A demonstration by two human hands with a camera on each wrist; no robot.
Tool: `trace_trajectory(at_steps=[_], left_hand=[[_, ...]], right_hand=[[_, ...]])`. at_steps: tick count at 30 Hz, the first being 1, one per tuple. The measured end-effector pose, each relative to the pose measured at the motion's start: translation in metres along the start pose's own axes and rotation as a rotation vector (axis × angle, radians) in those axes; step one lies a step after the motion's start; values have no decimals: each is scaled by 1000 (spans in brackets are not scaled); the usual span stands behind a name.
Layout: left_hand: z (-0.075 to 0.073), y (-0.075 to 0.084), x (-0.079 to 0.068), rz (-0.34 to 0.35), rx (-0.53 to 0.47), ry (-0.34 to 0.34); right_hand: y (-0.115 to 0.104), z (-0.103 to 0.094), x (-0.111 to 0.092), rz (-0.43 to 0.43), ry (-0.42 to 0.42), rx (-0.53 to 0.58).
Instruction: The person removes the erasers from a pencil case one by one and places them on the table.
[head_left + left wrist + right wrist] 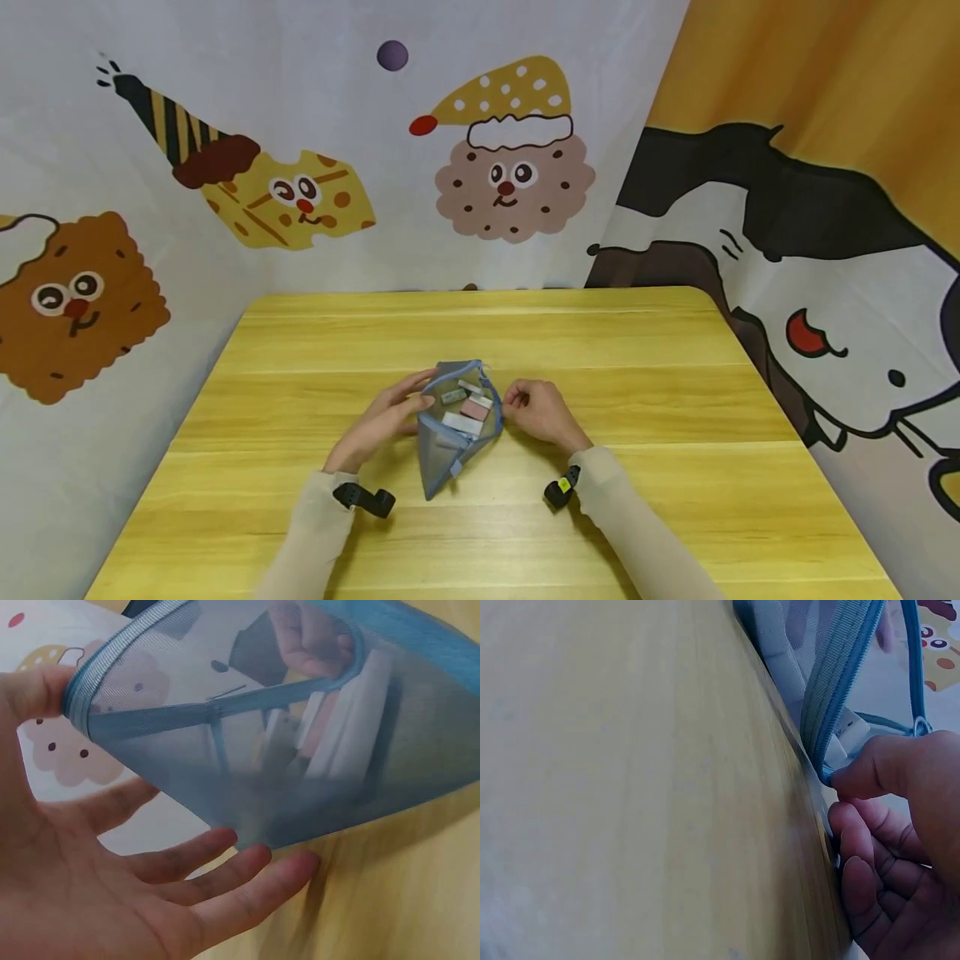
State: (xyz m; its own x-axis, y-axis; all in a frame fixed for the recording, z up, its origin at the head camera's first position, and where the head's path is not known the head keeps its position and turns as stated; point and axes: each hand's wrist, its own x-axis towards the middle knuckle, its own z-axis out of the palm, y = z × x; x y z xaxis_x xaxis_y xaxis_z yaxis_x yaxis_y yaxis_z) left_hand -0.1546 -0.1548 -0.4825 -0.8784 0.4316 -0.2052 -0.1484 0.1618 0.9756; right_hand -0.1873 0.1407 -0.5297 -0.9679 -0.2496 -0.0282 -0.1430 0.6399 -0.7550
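Note:
A blue mesh zipper pouch (438, 458) is held unzipped above the table, its mouth spread wide. Inside lie several small blocks (462, 423), white, pink and greyish green; they look like erasers, but I cannot tell for sure. My left hand (386, 417) is at the pouch's left side. In the left wrist view its thumb (45, 691) touches the zipper edge, while the other fingers spread nearly straight below the mesh. On the opposite side, my right hand (542, 410) pinches the zipper edge (844, 671) between thumb and curled fingers.
The pouch and hands are over a yellow wood-grain table (637, 358). Behind it hangs a white cloth (315, 83) printed with cartoon biscuits and cheese. A cloth with a large cartoon animal (825, 308) hangs at the right. Black cameras (365, 500) are strapped to both wrists.

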Motion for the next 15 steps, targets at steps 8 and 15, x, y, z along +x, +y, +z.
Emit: trace_trajectory(at_steps=[8,15], left_hand=[[8,-1,3,2,-10,27],[12,-1,4,-28,17,57]], right_hand=[[-1,-1,0,-15,2,2],[1,-1,-1,-4,-5,11]])
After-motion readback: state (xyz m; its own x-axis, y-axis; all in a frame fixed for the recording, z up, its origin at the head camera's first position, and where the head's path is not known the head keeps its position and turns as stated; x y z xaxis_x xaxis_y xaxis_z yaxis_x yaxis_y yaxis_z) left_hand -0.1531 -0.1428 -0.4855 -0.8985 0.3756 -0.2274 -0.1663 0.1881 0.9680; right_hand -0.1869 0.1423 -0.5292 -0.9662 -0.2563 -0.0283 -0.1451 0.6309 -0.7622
